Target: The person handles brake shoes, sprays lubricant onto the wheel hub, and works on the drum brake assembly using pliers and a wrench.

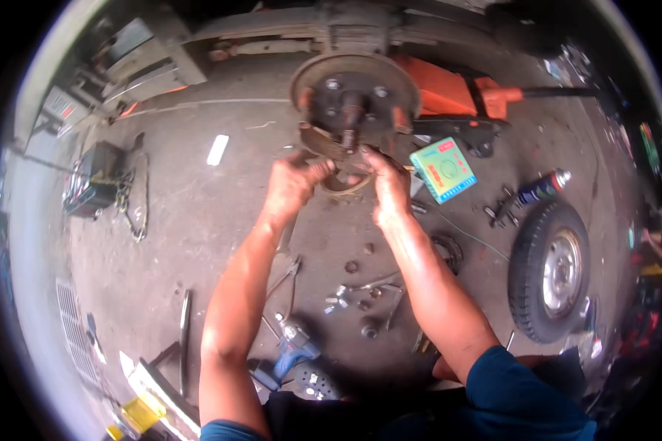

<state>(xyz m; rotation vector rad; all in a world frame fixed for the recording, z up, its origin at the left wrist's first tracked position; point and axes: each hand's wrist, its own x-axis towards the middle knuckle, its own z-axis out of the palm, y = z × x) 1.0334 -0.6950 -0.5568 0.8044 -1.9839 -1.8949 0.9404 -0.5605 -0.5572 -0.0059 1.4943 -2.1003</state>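
Note:
Both my hands are raised in front of a wheel hub with a round backing plate [301, 81] and a spindle [354, 110] that points toward me. My left hand [296, 180] is closed with its fingers curled round the left side of a curved brake shoe [348, 190]. On the shoe's right side my right hand [388, 182] grips too, its thumb up near the spindle tip. A second curved brown piece [318, 141], like another shoe, lies against the lower left of the plate. My fingers partly hide where these pieces meet.
An orange floor jack [441, 88] stands right of the hub, near a green box [443, 169] and spray can [544, 187]. A tyre [550, 272] lies at right. Loose nuts, sockets, pliers [292, 270] and a blue power tool [294, 353] lie below my arms. A battery [95, 180] sits left.

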